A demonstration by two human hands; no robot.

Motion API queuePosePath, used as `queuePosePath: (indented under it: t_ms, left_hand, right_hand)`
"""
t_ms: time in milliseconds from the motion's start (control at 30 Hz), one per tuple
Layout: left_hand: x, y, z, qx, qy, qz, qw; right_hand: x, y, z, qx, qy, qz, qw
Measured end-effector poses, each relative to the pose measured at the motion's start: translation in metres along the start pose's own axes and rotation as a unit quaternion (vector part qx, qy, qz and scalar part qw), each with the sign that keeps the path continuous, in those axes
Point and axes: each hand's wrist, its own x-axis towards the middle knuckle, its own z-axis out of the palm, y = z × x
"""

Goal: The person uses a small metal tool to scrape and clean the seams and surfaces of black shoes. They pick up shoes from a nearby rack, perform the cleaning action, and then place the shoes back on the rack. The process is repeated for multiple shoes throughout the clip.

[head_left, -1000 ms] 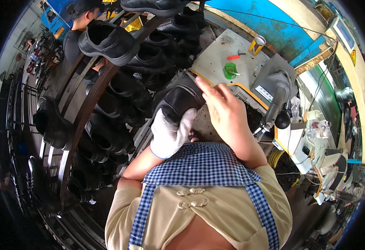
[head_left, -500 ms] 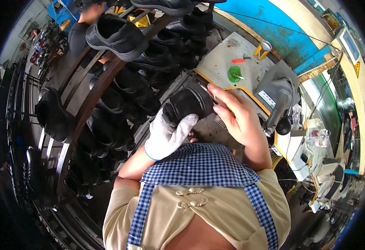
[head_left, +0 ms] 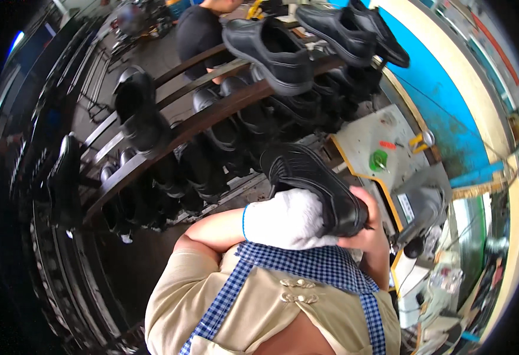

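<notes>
A black leather shoe point(head_left: 307, 168) is held tilted in front of my chest, one end pointing up and away. My left hand point(head_left: 289, 220), in a white knit glove with a blue cuff edge, is closed on it at the opening. The glove's fingers are partly hidden by the shoe. Around the near right end of the shoe, my bare right hand point(head_left: 371, 228) is wrapped, with fingers on its far side. A small dark bit shows by that hand; I cannot make out what it is.
A shoe rack point(head_left: 188, 131) with several black shoes spans the left and far side. To the right is a worktable point(head_left: 354, 145) with a green blob point(head_left: 378, 160), an orange-red object point(head_left: 387, 144), a yellow can point(head_left: 423, 141) and a grey machine point(head_left: 422, 198). Beyond the rack a person point(head_left: 199, 34) in dark clothes is present.
My view has turned left, so the rack fills more of it. The shoe has been turned, and my right hand has gone from holding a thin tool beside it to gripping its end.
</notes>
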Motion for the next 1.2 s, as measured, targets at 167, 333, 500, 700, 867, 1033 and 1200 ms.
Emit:
queuePosePath:
  t_ms: [167, 333, 500, 700, 867, 1033, 1200]
  left_hand:
    - [0.006, 0.037, -0.043, 0.115, 0.205, 0.086, 0.968]
    - [-0.057, 0.044, -0.065, 0.062, 0.3, 0.092, 0.948]
    - [-0.071, 0.045, -0.048, 0.068, 0.338, -0.08, 0.935]
    - [-0.096, 0.044, -0.043, 0.087, 0.325, -0.242, 0.91]
    - [-0.12, 0.046, -0.043, 0.137, 0.377, -0.269, 0.876]
    - [-0.134, 0.046, -0.069, 0.2, 0.515, -0.269, 0.789]
    - [-0.132, 0.04, -0.11, 0.385, 0.525, -0.288, 0.703]
  right_hand:
    - [-0.006, 0.016, 0.024, 0.173, 0.147, -0.03, 0.973]
    - [0.033, 0.019, 0.052, 0.196, 0.224, -0.018, 0.954]
    - [0.131, 0.007, 0.111, 0.273, 0.229, -0.051, 0.933]
    - [0.208, -0.001, 0.167, 0.225, 0.184, -0.023, 0.957]
    - [0.192, 0.02, 0.171, 0.249, 0.094, -0.001, 0.964]
    - [0.164, 0.028, 0.15, 0.263, 0.089, 0.051, 0.959]
    - [0.136, 0.047, 0.149, 0.247, 0.017, 0.07, 0.966]
